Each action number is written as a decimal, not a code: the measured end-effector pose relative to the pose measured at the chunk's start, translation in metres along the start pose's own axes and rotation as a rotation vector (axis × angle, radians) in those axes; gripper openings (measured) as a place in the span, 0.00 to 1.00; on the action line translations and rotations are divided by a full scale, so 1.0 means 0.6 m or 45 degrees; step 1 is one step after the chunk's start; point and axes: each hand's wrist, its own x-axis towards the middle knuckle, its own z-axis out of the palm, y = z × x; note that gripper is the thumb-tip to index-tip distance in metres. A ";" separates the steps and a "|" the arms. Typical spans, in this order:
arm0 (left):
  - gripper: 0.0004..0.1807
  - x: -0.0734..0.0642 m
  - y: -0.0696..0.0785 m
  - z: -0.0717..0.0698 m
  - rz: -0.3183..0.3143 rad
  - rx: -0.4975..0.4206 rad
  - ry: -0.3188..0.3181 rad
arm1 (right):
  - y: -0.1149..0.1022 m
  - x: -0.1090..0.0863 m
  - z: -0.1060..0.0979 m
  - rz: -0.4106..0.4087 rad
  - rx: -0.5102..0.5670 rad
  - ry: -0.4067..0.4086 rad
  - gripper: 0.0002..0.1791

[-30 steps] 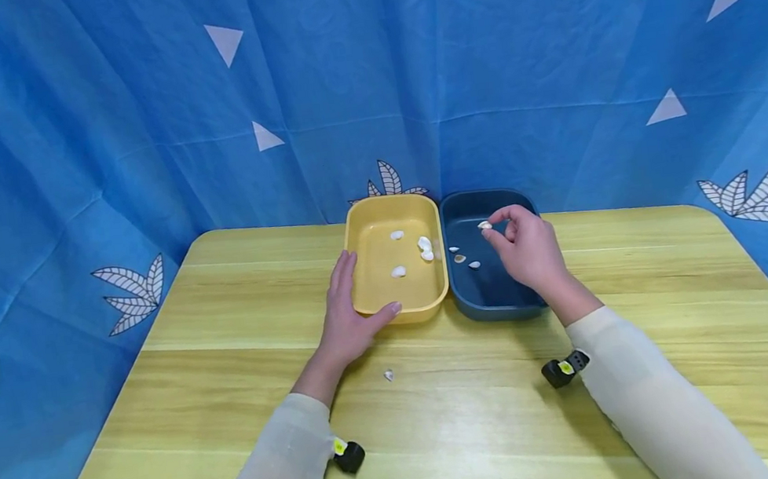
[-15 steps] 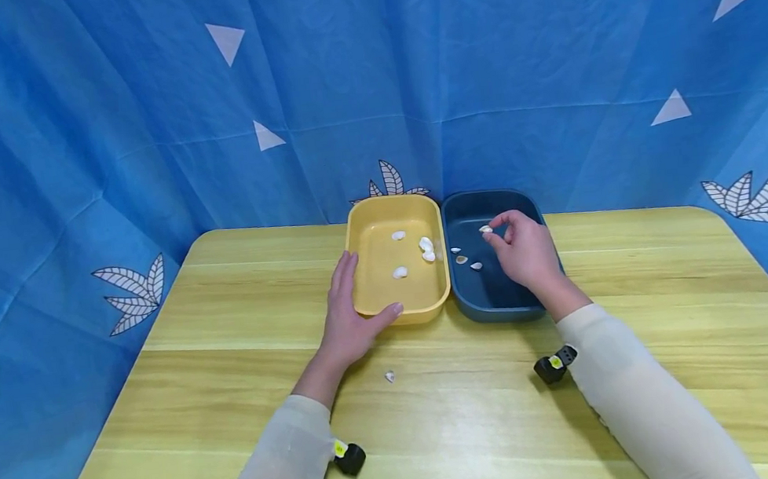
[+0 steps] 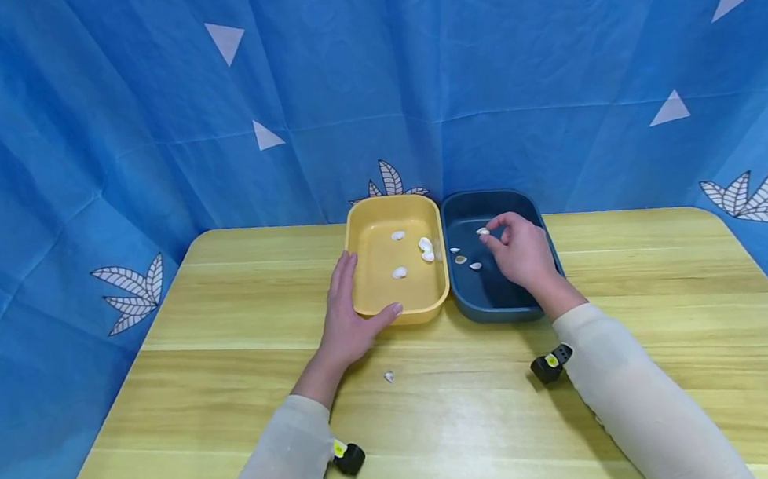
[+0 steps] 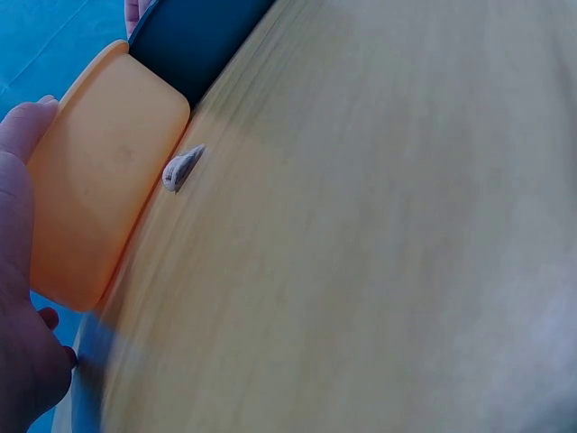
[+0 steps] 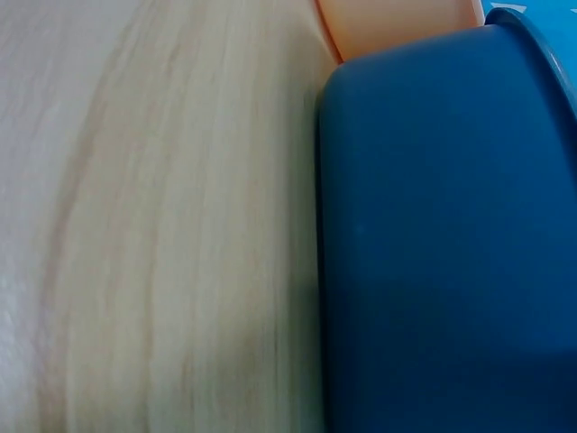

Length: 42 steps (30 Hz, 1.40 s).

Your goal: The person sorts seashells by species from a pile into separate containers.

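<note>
A small white seashell is pinched between the thumb and index finger of my right hand, over the dark blue tray. Inside that tray lie three more small shells, one of them a brownish shell. My left hand rests with spread, fairly straight fingers at the near left corner of the yellow tray, thumb on its near rim. Several white shells lie in the yellow tray. The right wrist view shows only the blue tray's outer wall, with the hand out of sight.
One loose shell lies on the wooden table in front of the yellow tray; the left wrist view shows this greyish shell too. The trays stand side by side near the back edge, before a blue curtain.
My right hand, still pinching the shell, has shifted slightly left and down within the blue tray area. The left hand has stayed in place.
</note>
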 end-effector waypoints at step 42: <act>0.60 0.001 0.002 -0.001 -0.005 0.005 0.002 | -0.096 -0.144 -0.007 -0.483 0.208 -0.068 0.17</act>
